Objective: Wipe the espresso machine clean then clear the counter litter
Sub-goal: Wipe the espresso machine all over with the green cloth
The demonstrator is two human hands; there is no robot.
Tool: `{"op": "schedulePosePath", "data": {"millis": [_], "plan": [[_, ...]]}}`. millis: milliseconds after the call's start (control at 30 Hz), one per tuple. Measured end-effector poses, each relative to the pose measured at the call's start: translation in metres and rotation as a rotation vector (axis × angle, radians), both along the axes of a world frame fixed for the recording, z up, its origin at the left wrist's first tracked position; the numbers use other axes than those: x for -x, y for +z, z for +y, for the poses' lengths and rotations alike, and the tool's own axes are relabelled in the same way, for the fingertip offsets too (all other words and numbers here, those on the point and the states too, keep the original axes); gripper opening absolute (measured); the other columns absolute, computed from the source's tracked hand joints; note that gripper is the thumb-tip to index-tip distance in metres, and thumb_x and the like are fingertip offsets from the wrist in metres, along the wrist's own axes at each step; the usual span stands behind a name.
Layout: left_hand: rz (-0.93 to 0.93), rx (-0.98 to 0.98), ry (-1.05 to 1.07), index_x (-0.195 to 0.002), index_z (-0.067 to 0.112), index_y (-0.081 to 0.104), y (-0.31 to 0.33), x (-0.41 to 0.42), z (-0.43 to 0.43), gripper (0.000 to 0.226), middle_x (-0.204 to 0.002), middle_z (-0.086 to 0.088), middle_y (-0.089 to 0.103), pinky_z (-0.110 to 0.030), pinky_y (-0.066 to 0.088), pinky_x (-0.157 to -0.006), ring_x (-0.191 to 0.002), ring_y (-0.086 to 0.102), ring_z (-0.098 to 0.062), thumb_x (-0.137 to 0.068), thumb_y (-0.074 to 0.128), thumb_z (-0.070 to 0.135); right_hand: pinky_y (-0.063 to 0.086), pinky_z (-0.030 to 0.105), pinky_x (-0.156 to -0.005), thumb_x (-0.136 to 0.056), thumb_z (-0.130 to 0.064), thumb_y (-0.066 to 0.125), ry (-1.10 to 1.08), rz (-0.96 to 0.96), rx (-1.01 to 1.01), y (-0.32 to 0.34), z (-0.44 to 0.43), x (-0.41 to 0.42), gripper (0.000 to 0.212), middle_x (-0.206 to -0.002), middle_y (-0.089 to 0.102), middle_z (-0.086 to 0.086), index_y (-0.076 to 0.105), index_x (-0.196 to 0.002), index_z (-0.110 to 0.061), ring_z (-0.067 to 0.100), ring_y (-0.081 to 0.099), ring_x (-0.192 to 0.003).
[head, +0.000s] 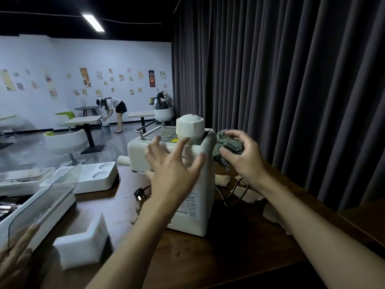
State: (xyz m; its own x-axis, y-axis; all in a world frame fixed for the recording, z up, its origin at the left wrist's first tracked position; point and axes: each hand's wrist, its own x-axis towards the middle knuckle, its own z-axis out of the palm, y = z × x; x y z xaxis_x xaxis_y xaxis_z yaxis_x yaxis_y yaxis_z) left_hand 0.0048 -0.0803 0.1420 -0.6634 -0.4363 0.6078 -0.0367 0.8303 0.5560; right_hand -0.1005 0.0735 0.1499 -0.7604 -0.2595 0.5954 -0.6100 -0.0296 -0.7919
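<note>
A cream espresso machine point(193, 207) with a round cap on top stands on the dark wooden counter point(229, 253). My left hand point(173, 172) hovers in front of its near side with fingers spread, holding nothing. My right hand point(243, 155) grips a bunched grey-green cloth point(226, 146) at the machine's upper right corner. Crumpled brown paper litter point(224, 180) lies on the counter behind the machine, next to its black power cord point(233, 195). The cord's plug point(139, 194) lies left of the machine.
A white foam block point(83, 245) sits at the front left. A clear-lidded display case point(37, 207) and a white cup tray point(100, 176) stand on the left. Dark curtains hang behind. Across the room, a person bends over beside café tables and chairs.
</note>
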Motion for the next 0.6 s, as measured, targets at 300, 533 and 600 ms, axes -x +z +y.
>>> {"op": "schedulePosePath", "data": {"millis": [300, 533, 600], "plan": [[-0.008, -0.001, 0.055, -0.127, 0.037, 0.048, -0.009, 0.015, 0.017, 0.064, -0.161, -0.01, 0.013, -0.068, 0.027, -0.106, -0.151, -0.013, -0.038, -0.074, 0.072, 0.063, 0.057, 0.048, -0.086, -0.084, 0.003, 0.065, 0.25, -0.391, 0.004, 0.007, -0.005, 0.052, 0.038, -0.114, 0.064, 0.019, 0.062, -0.12, -0.012, 0.032, 0.066, -0.1], [0.073, 0.005, 0.046, -0.117, 0.031, 0.057, -0.01, 0.016, 0.009, 0.055, -0.152, -0.014, 0.033, -0.063, 0.025, -0.111, -0.15, 0.002, -0.041, -0.07, 0.074, 0.054, 0.056, 0.044, -0.088, -0.086, 0.009, 0.059, 0.401, -0.522, 0.007, 0.007, -0.014, 0.057, 0.06, -0.119, 0.058, 0.016, 0.045, -0.139, -0.015, 0.028, 0.063, -0.101], [0.111, 0.011, 0.009, -0.114, 0.03, 0.058, -0.011, 0.011, -0.001, 0.057, -0.147, -0.012, 0.039, -0.062, 0.026, -0.114, -0.149, 0.011, -0.04, -0.066, 0.067, 0.058, 0.059, 0.041, -0.082, -0.084, 0.008, 0.062, 0.356, -0.47, -0.006, 0.005, -0.013, 0.052, 0.055, -0.116, 0.06, 0.018, 0.051, -0.133, -0.014, 0.029, 0.064, -0.098]]}}
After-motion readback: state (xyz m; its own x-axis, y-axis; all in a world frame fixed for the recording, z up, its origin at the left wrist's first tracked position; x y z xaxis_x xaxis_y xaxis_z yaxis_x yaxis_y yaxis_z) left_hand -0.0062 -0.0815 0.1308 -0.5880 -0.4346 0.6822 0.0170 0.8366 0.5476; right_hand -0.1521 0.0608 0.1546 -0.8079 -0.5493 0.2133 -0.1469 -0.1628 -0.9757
